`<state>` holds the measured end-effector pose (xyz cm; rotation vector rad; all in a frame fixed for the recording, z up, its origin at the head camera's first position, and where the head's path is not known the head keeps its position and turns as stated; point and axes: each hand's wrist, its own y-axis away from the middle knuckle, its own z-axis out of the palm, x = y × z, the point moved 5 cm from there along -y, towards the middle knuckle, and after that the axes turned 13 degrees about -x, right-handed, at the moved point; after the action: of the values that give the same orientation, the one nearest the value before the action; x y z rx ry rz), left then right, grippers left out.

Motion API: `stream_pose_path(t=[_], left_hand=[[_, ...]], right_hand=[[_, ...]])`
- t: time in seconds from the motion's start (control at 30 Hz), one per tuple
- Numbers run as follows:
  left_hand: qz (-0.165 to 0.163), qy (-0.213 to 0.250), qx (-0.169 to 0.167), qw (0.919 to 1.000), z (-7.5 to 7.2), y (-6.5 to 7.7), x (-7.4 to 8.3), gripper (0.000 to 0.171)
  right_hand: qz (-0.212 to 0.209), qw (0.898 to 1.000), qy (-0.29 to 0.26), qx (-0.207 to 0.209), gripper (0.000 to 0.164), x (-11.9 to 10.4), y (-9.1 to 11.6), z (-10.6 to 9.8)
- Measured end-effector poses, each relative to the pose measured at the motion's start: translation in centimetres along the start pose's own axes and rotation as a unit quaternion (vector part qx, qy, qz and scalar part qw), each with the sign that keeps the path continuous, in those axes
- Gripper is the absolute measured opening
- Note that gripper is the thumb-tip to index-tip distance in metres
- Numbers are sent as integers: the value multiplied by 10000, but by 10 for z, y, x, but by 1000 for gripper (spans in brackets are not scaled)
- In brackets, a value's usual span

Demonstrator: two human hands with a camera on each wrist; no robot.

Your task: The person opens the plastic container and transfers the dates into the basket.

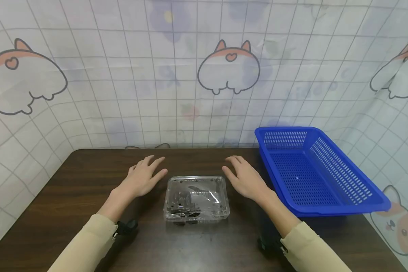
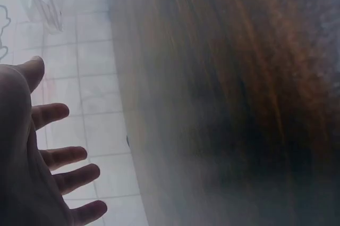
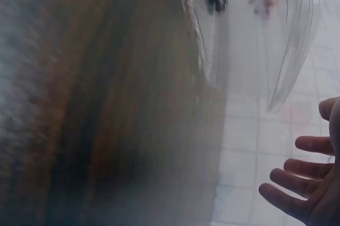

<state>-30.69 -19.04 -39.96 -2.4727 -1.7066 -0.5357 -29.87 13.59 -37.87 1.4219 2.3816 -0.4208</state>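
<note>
A clear plastic clamshell box (image 1: 207, 194) sits on the dark wooden table between my two hands, its lid down. Some dark items (image 1: 185, 212) show through its near left part, too small to make out. To the left of the box my left hand (image 1: 139, 179) is held with fingers spread, touching nothing. My right hand (image 1: 246, 179) mirrors it on the other side, fingers extended and apart from the box. In the right wrist view the clear box (image 3: 255, 40) stands beyond the fingers at the top.
A blue perforated plastic basket (image 1: 340, 207) stands at the right end of the table (image 1: 64, 204), just beyond my right hand. A white grid-patterned sheet (image 1: 176, 75) with cartoon animals hangs behind and along both sides. Thin dark loops (image 1: 162, 145) show at the back edge.
</note>
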Motion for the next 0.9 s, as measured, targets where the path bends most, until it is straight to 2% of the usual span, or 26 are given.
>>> stream_pose_path(t=[0.13,0.4,0.57,0.67,0.8,0.9], left_hand=[[125,234,36,9996,-2,5,3,67],[460,881,182,9949,-3,16,8,61],[611,1355,302,9884,1,22,10,56],[569,1646,369,9840,5,25,9,52],[355,2067,325,9772,9,31,7,52],[221,2415,205,9699,11,36,7,51]], right_hand=[[-236,9996,-69,125,47,-10,8,-1],[-552,9970,-544,-13,39,-22,25,1],[-460,9934,-1051,-73,37,-18,36,3],[-221,9856,-1656,-274,36,-13,43,7],[22,9665,-2523,-475,34,-8,53,13],[68,9565,-2865,-553,32,-4,57,16]])
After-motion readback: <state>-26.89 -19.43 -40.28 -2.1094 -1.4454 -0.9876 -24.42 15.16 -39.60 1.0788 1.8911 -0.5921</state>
